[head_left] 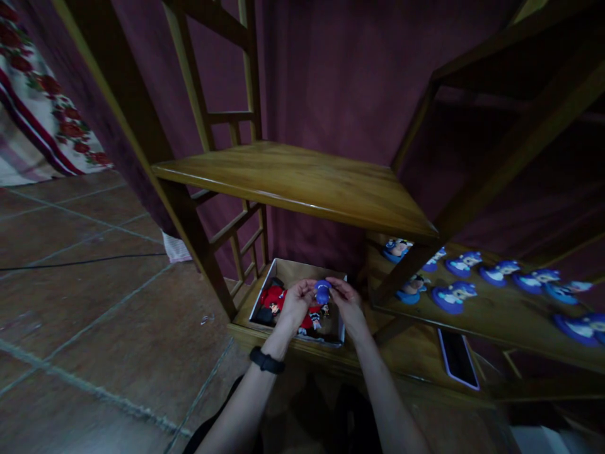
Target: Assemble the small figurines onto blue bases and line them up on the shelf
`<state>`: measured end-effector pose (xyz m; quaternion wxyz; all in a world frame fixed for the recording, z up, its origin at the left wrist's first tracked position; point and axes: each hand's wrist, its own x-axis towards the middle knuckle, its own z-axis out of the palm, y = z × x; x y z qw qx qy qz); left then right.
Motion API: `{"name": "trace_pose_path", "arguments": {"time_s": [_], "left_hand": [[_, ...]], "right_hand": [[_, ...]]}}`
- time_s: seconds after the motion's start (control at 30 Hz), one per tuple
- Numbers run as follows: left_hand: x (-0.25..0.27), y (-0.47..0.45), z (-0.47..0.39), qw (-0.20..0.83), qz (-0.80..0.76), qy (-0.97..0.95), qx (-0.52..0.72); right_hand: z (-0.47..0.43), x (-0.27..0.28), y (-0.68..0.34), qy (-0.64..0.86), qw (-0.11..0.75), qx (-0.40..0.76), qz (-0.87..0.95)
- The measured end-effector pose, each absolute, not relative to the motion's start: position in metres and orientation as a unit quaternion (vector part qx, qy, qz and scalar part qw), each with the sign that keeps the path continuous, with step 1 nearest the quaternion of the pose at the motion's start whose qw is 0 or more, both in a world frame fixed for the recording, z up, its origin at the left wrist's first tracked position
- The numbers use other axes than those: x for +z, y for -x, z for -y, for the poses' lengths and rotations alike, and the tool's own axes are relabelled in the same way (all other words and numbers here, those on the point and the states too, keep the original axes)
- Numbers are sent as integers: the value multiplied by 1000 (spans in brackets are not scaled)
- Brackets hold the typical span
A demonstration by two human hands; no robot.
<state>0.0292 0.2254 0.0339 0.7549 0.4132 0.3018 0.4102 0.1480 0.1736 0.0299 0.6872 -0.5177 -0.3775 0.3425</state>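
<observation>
Between my two hands is a small blue-purple figurine (pixel 322 291), seen from above over a cardboard box (pixel 305 271). My left hand (pixel 299 301) grips its left side with the fingertips, and a dark band circles that wrist. On the other side the fingers of my right hand (pixel 346 299) close on the same figurine. Inside the box lie several figures, among them a red one (pixel 273 296) at the left and a small red-and-white one (pixel 312 320) below my hands. My hands partly hide the box's contents.
A bare wooden shelf board (pixel 293 180) juts out above the box. On the lower shelf at right stand several blue-based figurines (pixel 454 296). Below them lies a dark tablet-like thing with a pale edge (pixel 458 358). A wooden post (pixel 182 233) rises left of the box.
</observation>
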Motion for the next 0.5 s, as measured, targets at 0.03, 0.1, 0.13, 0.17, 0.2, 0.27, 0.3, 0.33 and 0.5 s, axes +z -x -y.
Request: {"name": "trace_pose_path", "arguments": {"time_s": [0.03, 0.1, 0.13, 0.17, 0.2, 0.27, 0.3, 0.33, 0.5], "left_hand": [[34, -29, -225, 752, -301, -415, 414], [34, -29, -223, 751, -302, -413, 418], [34, -30, -222, 753, -304, -408, 418], [33, -30, -220, 757, -307, -399, 416], [32, -30, -218, 765, -311, -385, 413], [30, -29, -215, 788, -317, -343, 401], [29, -28, -215, 801, -317, -319, 395], [29, -28, -214, 812, -317, -298, 390], [28, -23, -219, 830, -330, -248, 375]], "right_hand": [[-172, 30, -148, 517, 688, 340, 380], [-171, 29, -147, 517, 690, 339, 377], [-170, 28, -146, 517, 689, 342, 374], [-170, 27, -146, 518, 688, 349, 370], [-170, 25, -144, 521, 686, 356, 363], [-170, 22, -141, 532, 683, 367, 339], [-170, 20, -139, 538, 684, 372, 323], [-171, 19, -137, 541, 686, 377, 308], [-170, 21, -129, 517, 684, 435, 274]]}}
